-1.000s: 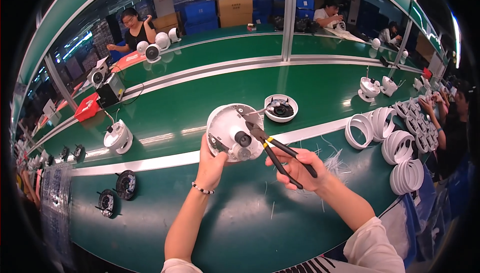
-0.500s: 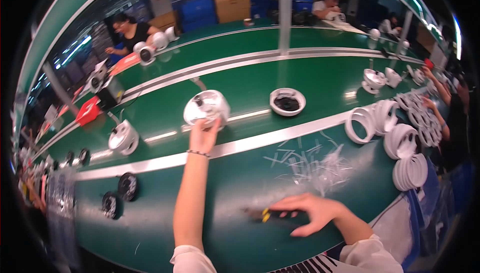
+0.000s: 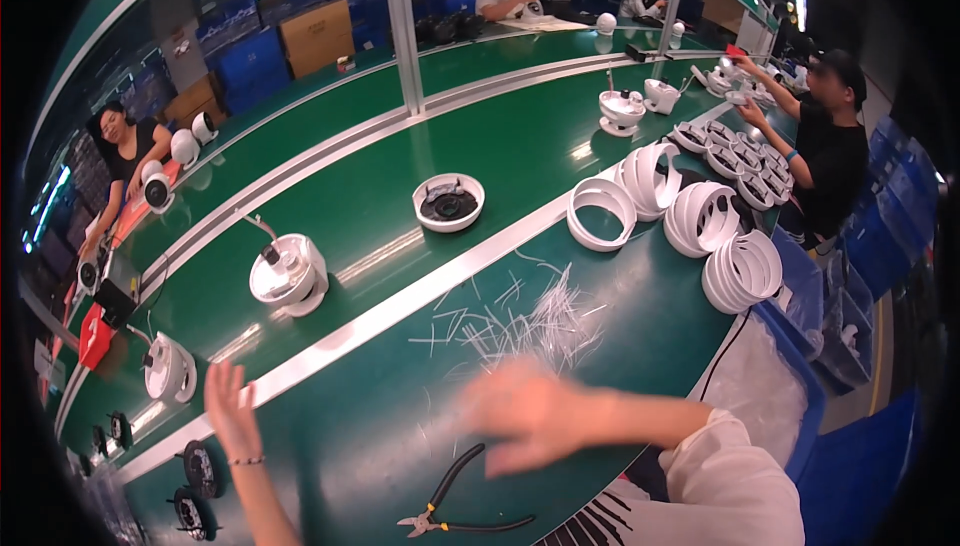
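My left hand [image 3: 232,414] is raised over the near edge of the green belt, fingers apart and holding nothing. Beyond it, apart from the hand, a white dome-shaped camera housing [image 3: 290,274] with a cable sticking up rests on the belt. Another such housing [image 3: 170,368] lies farther left. My right hand [image 3: 527,414] hovers above the worktop, smeared by motion; its fingers cannot be made out. Below it, a pair of diagonal cutters [image 3: 432,516] with black-and-yellow handles lies spread on the worktop, touched by neither hand. Thin clear plastic strips [image 3: 520,321] form a loose pile beyond the right hand.
A white bowl-shaped shell with a black inside [image 3: 450,203] sits on the belt [image 3: 370,186]. Stacked white rings [image 3: 740,271] stand at the worktop's right. Round black parts [image 3: 200,468] lie at left. One person [image 3: 835,136] handles parts at right; others sit across the line.
My left hand has let go of the white housing and drawn back. My right hand has left the cutters, which now lie spread. The view has swung right.
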